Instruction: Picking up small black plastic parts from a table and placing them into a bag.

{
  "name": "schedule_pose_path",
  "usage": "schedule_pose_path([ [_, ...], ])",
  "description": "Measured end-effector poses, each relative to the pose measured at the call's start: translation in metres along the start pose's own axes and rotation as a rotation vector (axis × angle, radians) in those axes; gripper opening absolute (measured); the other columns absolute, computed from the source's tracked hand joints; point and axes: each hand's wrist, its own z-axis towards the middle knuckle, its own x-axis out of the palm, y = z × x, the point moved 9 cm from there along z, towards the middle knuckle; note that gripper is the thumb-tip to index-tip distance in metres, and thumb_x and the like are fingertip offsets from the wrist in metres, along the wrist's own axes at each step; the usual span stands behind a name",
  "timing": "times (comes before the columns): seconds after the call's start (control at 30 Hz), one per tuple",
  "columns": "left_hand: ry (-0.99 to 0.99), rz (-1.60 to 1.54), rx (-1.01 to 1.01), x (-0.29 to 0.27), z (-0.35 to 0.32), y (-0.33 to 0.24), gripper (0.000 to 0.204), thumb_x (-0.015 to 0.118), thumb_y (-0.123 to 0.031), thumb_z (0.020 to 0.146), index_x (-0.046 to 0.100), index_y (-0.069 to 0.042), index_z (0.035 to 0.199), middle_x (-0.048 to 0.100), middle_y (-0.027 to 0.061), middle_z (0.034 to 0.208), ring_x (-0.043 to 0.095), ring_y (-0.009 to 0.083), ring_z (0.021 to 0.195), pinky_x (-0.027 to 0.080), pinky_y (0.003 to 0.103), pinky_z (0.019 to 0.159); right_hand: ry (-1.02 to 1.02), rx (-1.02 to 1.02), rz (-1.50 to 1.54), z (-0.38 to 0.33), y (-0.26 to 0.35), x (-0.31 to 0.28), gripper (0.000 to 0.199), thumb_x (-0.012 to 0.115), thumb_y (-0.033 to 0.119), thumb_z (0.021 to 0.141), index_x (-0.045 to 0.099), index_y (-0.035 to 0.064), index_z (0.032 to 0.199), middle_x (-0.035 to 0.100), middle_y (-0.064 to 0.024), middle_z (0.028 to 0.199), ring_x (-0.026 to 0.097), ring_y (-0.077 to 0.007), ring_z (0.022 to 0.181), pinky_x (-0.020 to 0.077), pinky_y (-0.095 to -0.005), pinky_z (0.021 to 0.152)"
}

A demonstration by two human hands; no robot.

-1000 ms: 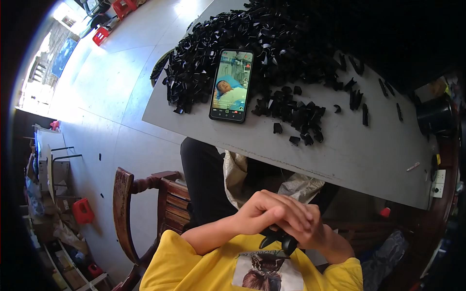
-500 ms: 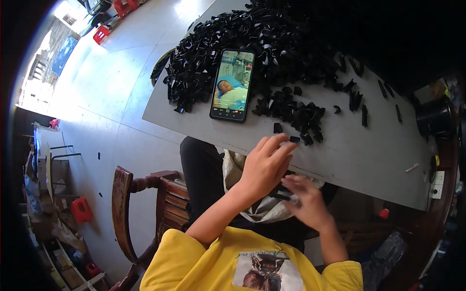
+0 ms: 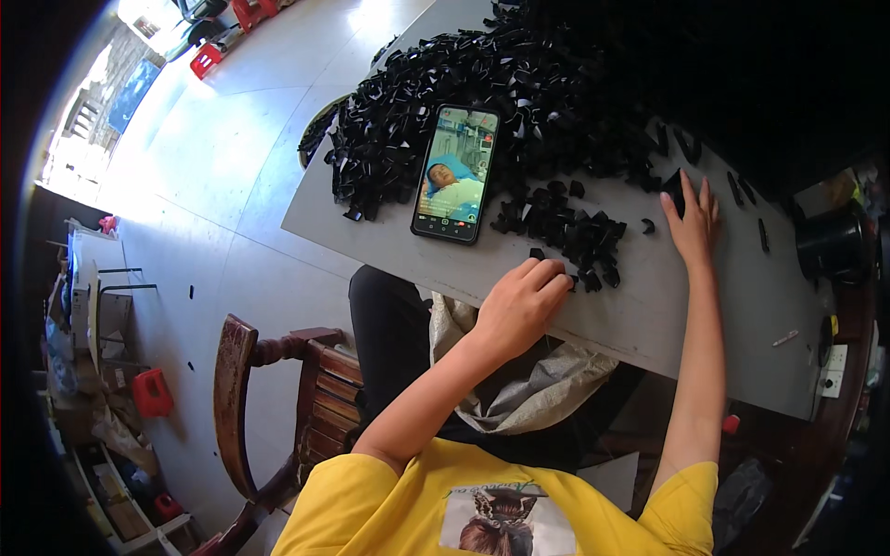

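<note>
While the left hand (image 3: 521, 301) curls over black clips (image 3: 579, 236), the right hand (image 3: 691, 218) lies flat.

A black, upright rectangular phone (image 3: 455, 174) lies on the grey table (image 3: 705, 306), its lit screen showing teal and blue.

left hand (image 3: 521, 306) – from lap up onto table edge | right hand (image 3: 691, 221) – reached out to black pieces (image 3: 575, 232)

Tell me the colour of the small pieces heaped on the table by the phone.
Black, seen in the head view: the small pieces are all glossy black against the grey table.
</note>
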Motion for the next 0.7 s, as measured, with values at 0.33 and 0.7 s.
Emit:
schedule_pose_path([
  [0.33,-0.023,-0.034,0.001,-0.005,-0.003,0.001,0.017,0.067,-0.003,0.075,0.061,-0.005,0.090,0.061,0.0074,0.102,0.057,0.0256,0.086,0.049,0.034,0.075,0.087,-0.264,0.369,-0.060,0.007,-0.015,0.053,0.055,0.023,0.094,0.040,0.0109,0.143,0.040,-0.0106,0.147,0.032,-0.0319,0.138,0.0267,-0.0396,0.113],
  [0.7,-0.032,-0.080,0.021,-0.010,-0.005,0.000,0.016,0.067,-0.001,0.072,0.060,-0.005,0.085,0.063,0.0066,0.101,0.058,0.0257,0.086,0.050,0.034,0.075,0.231,-0.418,0.369,-0.117,0.031,-0.054,0.058,0.055,0.015,0.088,0.039,0.0098,0.143,0.040,-0.0104,0.147,0.030,-0.0315,0.140,0.0212,-0.0430,0.114],
])
